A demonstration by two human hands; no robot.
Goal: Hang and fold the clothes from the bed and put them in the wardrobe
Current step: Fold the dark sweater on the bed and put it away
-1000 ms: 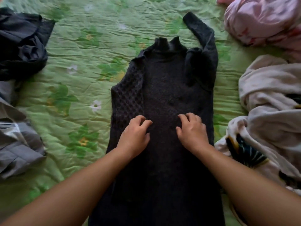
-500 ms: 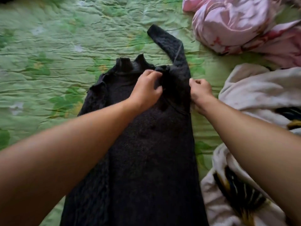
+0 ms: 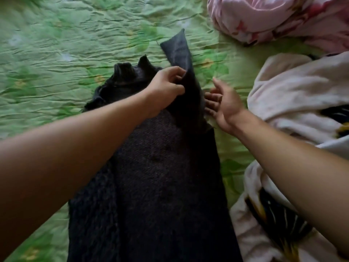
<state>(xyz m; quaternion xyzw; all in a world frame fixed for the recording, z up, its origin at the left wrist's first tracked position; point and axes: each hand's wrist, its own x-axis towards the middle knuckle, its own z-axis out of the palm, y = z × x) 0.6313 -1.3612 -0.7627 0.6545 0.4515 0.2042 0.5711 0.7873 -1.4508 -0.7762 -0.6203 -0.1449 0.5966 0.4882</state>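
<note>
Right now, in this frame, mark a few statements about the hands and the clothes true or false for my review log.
1. The left hand grips the dark sweater near its shoulder. True.
2. The right hand is clenched round the sweater. False: its fingers are straight and spread, beside the sweater's edge.
3. The sweater lies on a blue bedspread. False: the bedspread is green.
4. A pink bundle lies at the upper right. True.

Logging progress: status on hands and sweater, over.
Left hand pinches dark knitted sweater by sleeve. Right hand open beside it. White printed cloth crowds right side.
</note>
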